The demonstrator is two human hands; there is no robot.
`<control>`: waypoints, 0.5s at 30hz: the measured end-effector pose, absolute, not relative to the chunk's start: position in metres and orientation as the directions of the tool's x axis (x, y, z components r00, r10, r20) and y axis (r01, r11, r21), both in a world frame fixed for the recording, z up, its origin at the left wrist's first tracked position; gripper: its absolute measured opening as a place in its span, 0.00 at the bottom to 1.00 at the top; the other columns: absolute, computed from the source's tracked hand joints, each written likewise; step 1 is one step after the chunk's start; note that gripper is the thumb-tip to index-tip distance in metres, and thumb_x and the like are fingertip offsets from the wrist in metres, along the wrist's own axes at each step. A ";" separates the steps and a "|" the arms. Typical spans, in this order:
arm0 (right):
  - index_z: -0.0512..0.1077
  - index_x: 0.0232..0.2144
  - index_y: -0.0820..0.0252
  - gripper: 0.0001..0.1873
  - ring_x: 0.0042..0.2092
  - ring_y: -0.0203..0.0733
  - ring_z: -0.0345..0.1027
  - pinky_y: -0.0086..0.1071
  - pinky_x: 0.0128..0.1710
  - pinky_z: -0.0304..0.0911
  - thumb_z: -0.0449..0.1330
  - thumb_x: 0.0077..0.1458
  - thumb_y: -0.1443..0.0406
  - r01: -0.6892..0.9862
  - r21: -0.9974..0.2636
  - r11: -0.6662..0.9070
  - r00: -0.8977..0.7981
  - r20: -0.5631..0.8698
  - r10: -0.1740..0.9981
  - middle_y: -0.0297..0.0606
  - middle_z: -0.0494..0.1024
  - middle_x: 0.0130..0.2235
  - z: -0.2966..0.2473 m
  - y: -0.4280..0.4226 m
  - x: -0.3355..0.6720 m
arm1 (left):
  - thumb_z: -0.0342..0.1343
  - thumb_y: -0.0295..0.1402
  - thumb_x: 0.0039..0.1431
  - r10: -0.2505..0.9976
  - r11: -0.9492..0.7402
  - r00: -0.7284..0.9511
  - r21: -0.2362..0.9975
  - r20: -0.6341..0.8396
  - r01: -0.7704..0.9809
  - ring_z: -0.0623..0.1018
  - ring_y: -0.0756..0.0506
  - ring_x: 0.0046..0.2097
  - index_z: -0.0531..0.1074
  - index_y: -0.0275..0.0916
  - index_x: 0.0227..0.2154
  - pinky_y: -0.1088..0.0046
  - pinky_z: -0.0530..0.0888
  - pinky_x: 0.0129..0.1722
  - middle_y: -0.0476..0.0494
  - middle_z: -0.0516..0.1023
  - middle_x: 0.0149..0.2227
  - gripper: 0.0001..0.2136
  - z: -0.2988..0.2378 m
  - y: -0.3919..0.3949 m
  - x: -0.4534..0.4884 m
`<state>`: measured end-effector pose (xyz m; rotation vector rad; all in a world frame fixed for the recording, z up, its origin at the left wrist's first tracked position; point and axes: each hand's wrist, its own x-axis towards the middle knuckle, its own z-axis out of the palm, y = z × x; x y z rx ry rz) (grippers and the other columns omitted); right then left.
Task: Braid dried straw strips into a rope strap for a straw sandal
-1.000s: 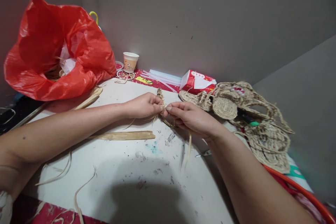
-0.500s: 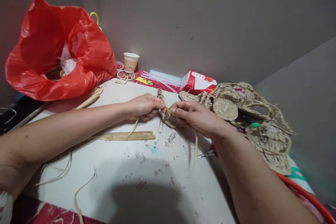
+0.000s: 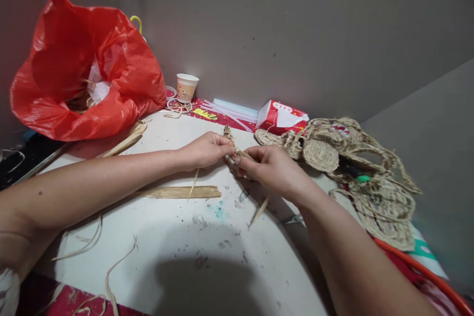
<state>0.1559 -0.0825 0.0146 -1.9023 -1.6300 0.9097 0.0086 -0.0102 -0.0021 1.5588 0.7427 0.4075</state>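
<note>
Between my two hands is a braid of dried straw-like fibre (image 3: 228, 133), its knobbly end sticking up past my fingers. My left hand (image 3: 209, 150) is closed, pinching the braid between thumb and fingertips; a thin loose strand hangs below it. My right hand (image 3: 264, 164), closed too, grips a fibre strand (image 3: 260, 210) right beside the left fingertips, and the strand's tail dangles under the palm. Part of the braid is hidden behind the right fingers. A flat dried fibre strip (image 3: 181, 192) lies on the table just below my left hand.
A red plastic bag (image 3: 137, 79) holding fibre stands at the back left. Along the wall are a paper cup (image 3: 186, 90), pale straws (image 3: 231, 111) and a red tissue box (image 3: 281, 116). Coiled fibre pieces (image 3: 321, 154) pile up at right. Scissors (image 3: 292, 219) lie partly under my right forearm.
My right hand has turned and closed in toward the left fingertips, and its hanging strand tail has swung left. My left hand keeps its pinch. The view has shifted slightly.
</note>
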 end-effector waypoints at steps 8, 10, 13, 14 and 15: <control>0.64 0.20 0.58 0.17 0.20 0.32 0.48 0.28 0.21 0.47 0.55 0.52 0.54 0.560 -0.823 -0.095 -0.125 -0.197 0.972 0.27 0.58 0.17 0.012 -0.078 0.178 | 0.50 0.27 0.54 0.630 -0.134 0.776 0.978 -0.038 0.157 0.59 0.57 0.19 0.71 0.32 0.22 0.81 0.56 0.20 0.54 0.64 0.17 0.09 -0.008 -0.006 0.008; 0.66 0.19 0.59 0.18 0.20 0.32 0.49 0.28 0.21 0.47 0.54 0.53 0.54 0.618 -0.779 -0.101 -0.080 -0.191 0.978 0.28 0.59 0.17 0.011 -0.076 0.181 | 0.50 0.29 0.55 0.634 -0.051 0.762 0.976 -0.132 0.212 0.54 0.57 0.16 0.71 0.34 0.23 0.79 0.51 0.17 0.57 0.57 0.13 0.09 -0.007 -0.006 0.006; 0.71 0.21 0.61 0.18 0.22 0.34 0.53 0.29 0.22 0.49 0.53 0.54 0.54 0.690 -0.711 -0.136 0.076 -0.115 0.990 0.33 0.66 0.21 0.015 -0.073 0.187 | 0.50 0.32 0.56 0.637 0.051 0.736 0.966 -0.227 0.254 0.51 0.56 0.13 0.70 0.36 0.23 0.78 0.47 0.14 0.58 0.52 0.10 0.09 -0.006 -0.007 0.005; 0.73 0.24 0.61 0.18 0.23 0.34 0.55 0.30 0.23 0.51 0.53 0.54 0.55 0.690 -0.708 -0.148 0.143 -0.067 0.987 0.36 0.69 0.24 0.018 -0.074 0.189 | 0.50 0.32 0.56 0.639 0.063 0.731 0.964 -0.238 0.258 0.51 0.56 0.13 0.70 0.36 0.23 0.78 0.47 0.14 0.58 0.52 0.10 0.09 -0.006 -0.007 0.006; 0.74 0.26 0.62 0.18 0.24 0.35 0.57 0.30 0.24 0.52 0.52 0.55 0.55 0.675 -0.720 -0.159 0.206 -0.023 0.978 0.38 0.71 0.27 0.022 -0.075 0.190 | 0.50 0.32 0.56 0.641 0.070 0.727 0.962 -0.245 0.263 0.51 0.56 0.13 0.71 0.36 0.23 0.78 0.47 0.14 0.58 0.52 0.10 0.09 -0.006 -0.007 0.006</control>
